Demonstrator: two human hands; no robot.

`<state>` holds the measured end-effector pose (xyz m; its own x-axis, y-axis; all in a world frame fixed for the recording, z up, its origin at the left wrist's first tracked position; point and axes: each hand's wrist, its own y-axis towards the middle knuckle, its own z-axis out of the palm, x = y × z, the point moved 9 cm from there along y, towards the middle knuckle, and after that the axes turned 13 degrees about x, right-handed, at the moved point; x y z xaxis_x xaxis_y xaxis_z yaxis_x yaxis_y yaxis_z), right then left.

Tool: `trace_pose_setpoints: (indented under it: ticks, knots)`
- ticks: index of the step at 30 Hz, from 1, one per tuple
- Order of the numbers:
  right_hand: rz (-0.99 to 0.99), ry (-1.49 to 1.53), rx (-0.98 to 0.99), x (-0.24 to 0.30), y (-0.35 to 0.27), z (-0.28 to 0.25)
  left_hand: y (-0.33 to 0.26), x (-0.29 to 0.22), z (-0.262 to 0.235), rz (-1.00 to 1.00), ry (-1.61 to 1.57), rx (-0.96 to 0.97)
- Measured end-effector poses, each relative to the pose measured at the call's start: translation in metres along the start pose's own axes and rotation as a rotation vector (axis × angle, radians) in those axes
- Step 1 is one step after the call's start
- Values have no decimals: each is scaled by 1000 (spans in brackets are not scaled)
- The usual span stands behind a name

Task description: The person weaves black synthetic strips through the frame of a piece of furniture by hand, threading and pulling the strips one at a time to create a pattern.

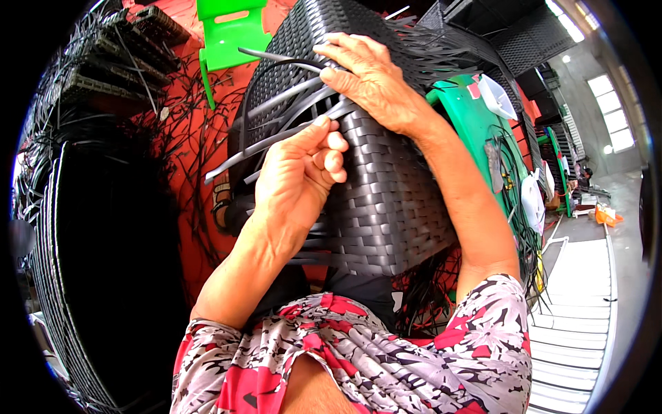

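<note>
A dark woven furniture piece (376,186) of flat plastic strips stands tilted in front of me. Loose strip ends (269,107) stick out to the left from an unfinished edge of its weave. My left hand (296,172) is closed, with thumb and forefinger pinching one flat plastic strip (238,160) close to the weave. Over the upper edge lies my right hand (376,86); its thumb and forefinger close around the base of another strip, and its other fingers press on the woven surface. The fingertips' exact contact is partly hidden.
Behind the piece is a green plastic chair (234,34) on a red floor covering (196,131) littered with strip scraps. Stacked woven panels (103,76) stand at the left. A green table (462,114) at the right bears a white container (496,96) and strips.
</note>
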<state>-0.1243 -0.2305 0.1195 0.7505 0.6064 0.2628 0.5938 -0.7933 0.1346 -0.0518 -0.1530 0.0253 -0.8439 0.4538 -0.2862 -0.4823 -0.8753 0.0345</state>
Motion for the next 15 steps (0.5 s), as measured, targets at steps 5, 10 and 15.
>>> trace_pose_setpoints:
  ticks: [5,10,15]
  knots:
    - [-186,1175,-90,-24,-7,-4,-5,-5,-18,-12,12,-49]
    - [53,864,-346,-48,-1,-13,0,-12,-20,58,81,-95]
    - [-99,158,-233,-2,28,5,-6,-25,-14,104,290,-112]
